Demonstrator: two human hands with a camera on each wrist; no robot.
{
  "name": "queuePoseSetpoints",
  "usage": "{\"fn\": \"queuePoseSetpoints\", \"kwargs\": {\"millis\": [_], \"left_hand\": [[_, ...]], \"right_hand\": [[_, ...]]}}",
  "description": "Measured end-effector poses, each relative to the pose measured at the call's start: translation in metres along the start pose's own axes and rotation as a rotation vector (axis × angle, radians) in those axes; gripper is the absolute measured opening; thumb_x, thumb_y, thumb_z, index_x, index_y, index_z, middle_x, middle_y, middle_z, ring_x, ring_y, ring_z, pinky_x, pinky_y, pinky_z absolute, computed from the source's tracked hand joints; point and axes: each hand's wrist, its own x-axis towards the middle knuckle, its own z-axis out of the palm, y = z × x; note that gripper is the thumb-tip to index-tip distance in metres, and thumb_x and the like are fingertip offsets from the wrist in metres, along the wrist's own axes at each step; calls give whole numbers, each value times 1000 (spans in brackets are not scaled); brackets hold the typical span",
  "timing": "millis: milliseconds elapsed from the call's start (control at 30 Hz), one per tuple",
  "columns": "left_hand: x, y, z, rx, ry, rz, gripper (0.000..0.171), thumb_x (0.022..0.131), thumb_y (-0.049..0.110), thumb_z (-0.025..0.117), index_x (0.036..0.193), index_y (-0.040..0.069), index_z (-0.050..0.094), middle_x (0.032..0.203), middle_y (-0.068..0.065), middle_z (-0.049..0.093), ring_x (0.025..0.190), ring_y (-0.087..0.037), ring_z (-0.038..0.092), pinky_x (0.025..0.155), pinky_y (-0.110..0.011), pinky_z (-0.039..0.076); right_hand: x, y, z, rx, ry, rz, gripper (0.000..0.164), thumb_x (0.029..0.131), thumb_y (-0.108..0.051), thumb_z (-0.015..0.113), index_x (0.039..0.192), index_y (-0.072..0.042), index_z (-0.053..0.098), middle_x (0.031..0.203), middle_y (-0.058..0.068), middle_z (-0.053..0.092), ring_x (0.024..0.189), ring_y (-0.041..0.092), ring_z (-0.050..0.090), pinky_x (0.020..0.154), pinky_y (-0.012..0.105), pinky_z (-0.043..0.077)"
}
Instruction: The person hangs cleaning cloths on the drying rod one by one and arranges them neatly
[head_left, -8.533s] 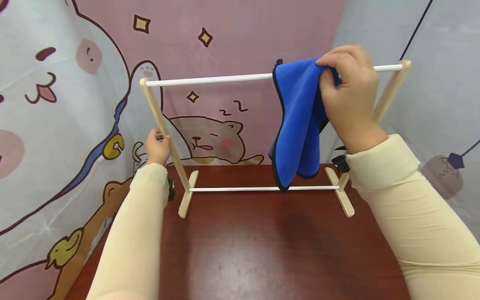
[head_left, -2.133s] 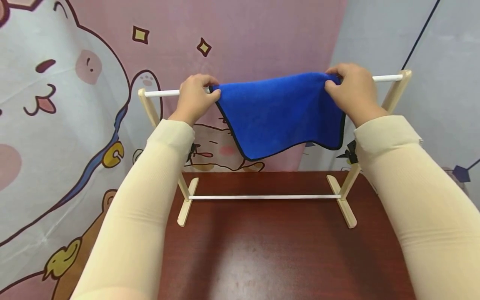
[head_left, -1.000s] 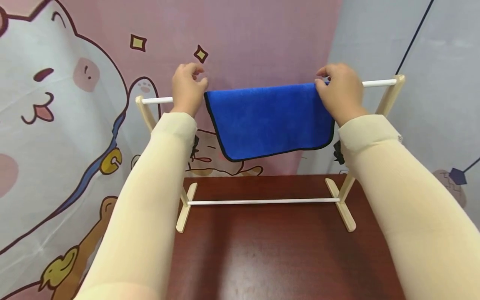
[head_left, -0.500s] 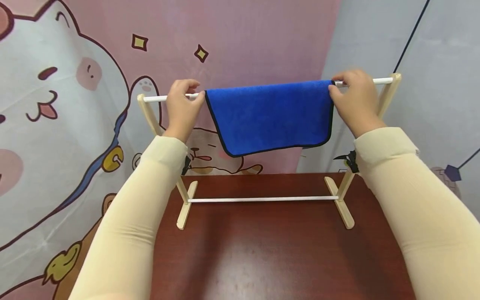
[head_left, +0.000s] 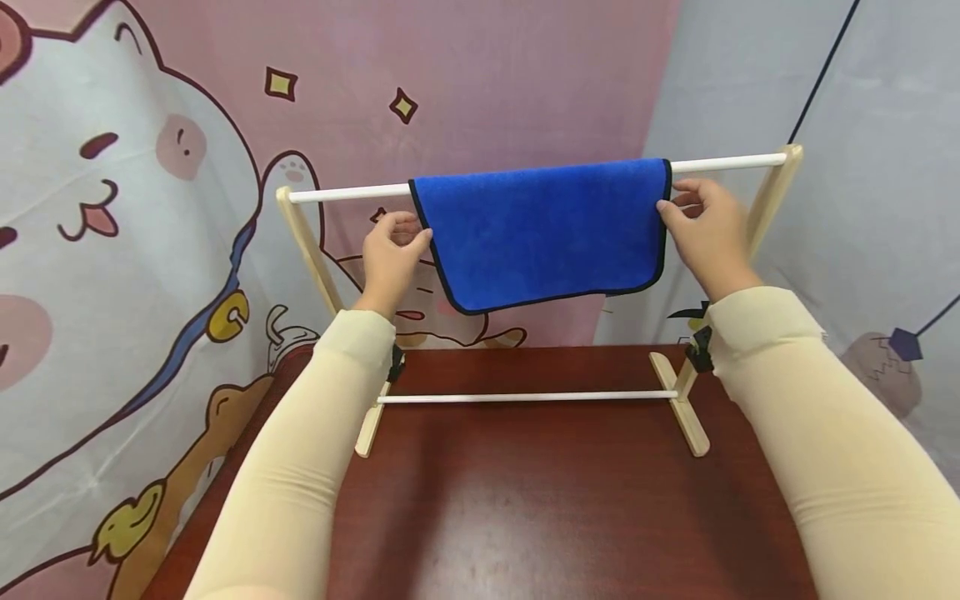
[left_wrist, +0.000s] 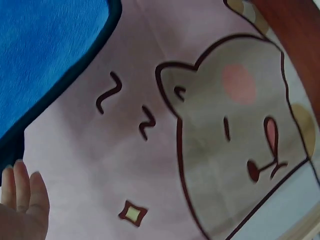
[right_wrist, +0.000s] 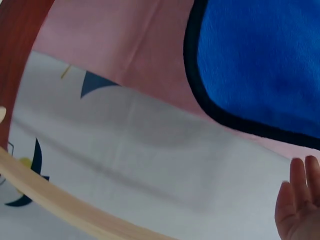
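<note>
A blue towel (head_left: 543, 237) with black edging hangs folded over the white top bar (head_left: 727, 163) of a wooden rack. In the head view my left hand (head_left: 390, 258) is at the towel's left edge below the bar, thumb tip right at the black border. My right hand (head_left: 708, 233) is at the right edge in the same way, its thumb overlapping the border. Both wrist views show the fingers fairly straight: the left fingers (left_wrist: 22, 190) near the towel's dark edge, the right fingers (right_wrist: 298, 187) just beside the border.
The rack's light wooden posts (head_left: 772, 200) stand on flat feet (head_left: 678, 408), joined by a thin white lower bar (head_left: 525, 397). Under it is a reddish-brown table (head_left: 510, 500). A cartoon-printed pink and white cloth backdrop (head_left: 487, 75) hangs close behind.
Earlier the towel hung bunched at the right while my left hand held the post. It has since been spread along the bar. Both hands have moved down from the bar to the towel's sides.
</note>
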Motion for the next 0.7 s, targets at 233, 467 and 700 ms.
{"fn": "queuePoseSetpoints", "kwargs": {"millis": [233,467,700], "left_hand": [[-3,-4,4,-38,-8,-43,24,91,8,65,112,-1,62,100,-12,64,88,-12,57,73,-22,47],[-1,2,2,-82,38,-47,21,88,6,66,107,-3,64,95,-15,66,79,-11,59,70,-21,46],[-8,1,4,-45,-54,-94,25,89,8,67,111,-2,61,99,-13,63,88,-17,59,73,-24,48]], "right_hand": [[-1,-3,6,53,0,7,46,97,-32,52,131,-1,56,115,20,61,102,25,56,85,30,44],[0,-6,6,133,73,18,36,95,-27,56,116,2,62,83,-12,55,76,-2,46,71,17,38],[0,-10,9,161,114,-5,32,93,-22,59,112,3,65,75,-20,50,73,-4,47,69,16,38]]}}
